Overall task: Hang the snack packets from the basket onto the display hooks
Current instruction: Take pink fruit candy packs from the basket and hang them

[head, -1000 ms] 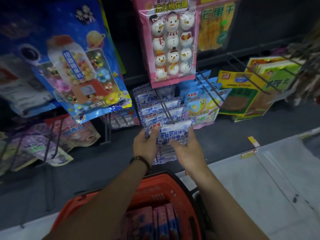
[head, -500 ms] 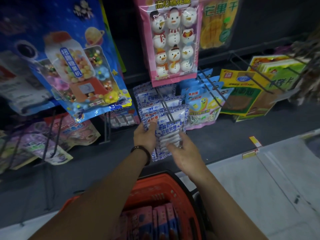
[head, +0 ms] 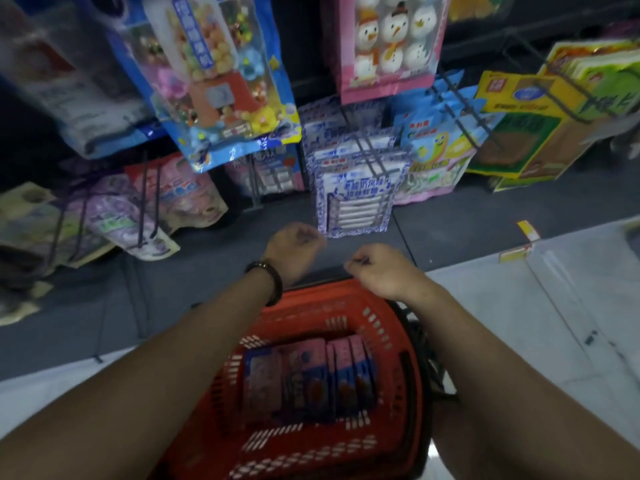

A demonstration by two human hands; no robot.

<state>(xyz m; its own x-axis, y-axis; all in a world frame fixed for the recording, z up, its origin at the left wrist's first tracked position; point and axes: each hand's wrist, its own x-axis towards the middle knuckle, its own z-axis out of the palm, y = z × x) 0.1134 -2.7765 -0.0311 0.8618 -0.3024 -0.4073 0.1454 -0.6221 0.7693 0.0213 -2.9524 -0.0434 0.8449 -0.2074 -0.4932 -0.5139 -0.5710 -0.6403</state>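
A blue-and-white snack packet (head: 355, 199) hangs at the front of a wire display hook (head: 369, 155), with more of the same kind behind it. Both my hands are below it and hold nothing. My left hand (head: 294, 251) has loosely curled fingers, and my right hand (head: 377, 268) is curled just above the far rim of the red basket (head: 394, 323). Inside the basket, several pink and blue snack packets (head: 308, 379) stand on edge between my forearms.
Other hooks carry a large blue candy bag (head: 214, 84), a pink snowman marshmallow pack (head: 388, 46), light blue packets (head: 436, 143) and green-yellow packets (head: 540, 126). Purple and pink bags (head: 114, 209) hang low at the left. A pale floor (head: 554, 306) lies to the right.
Both hands have let go of the blue-and-white packet, which now hangs on the hook, and have dropped back toward the basket. The view has tilted downward.
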